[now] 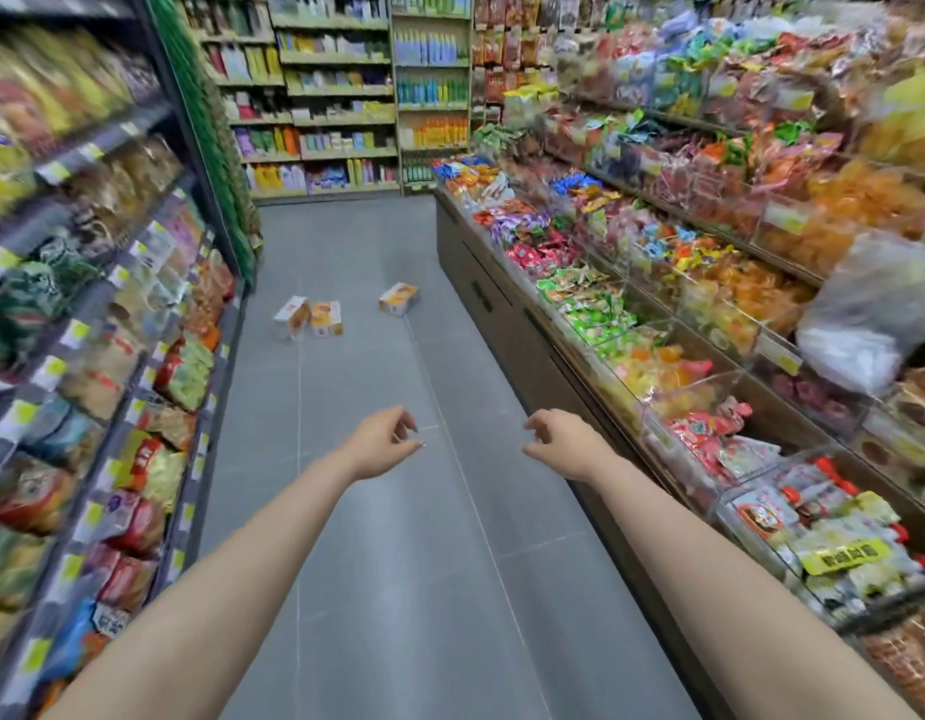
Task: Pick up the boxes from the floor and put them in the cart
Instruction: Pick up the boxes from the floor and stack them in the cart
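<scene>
Three small orange-and-white boxes lie on the grey tiled floor farther down the aisle. Two sit side by side at the left, one tipped [292, 312] and one beside it [326, 318]. The third box [399, 299] lies apart to the right. Both my arms reach forward over the floor, well short of the boxes. My left hand [386, 440] and my right hand [552, 440] hang with loosely curled fingers and hold nothing. No cart is in view.
Snack shelves [138, 356] line the left side of the aisle. A low counter with bins of wrapped sweets [631, 324] runs along the right. Shelves of bottles [346, 96] close off the far end. Grey floor [398, 563] stretches between them.
</scene>
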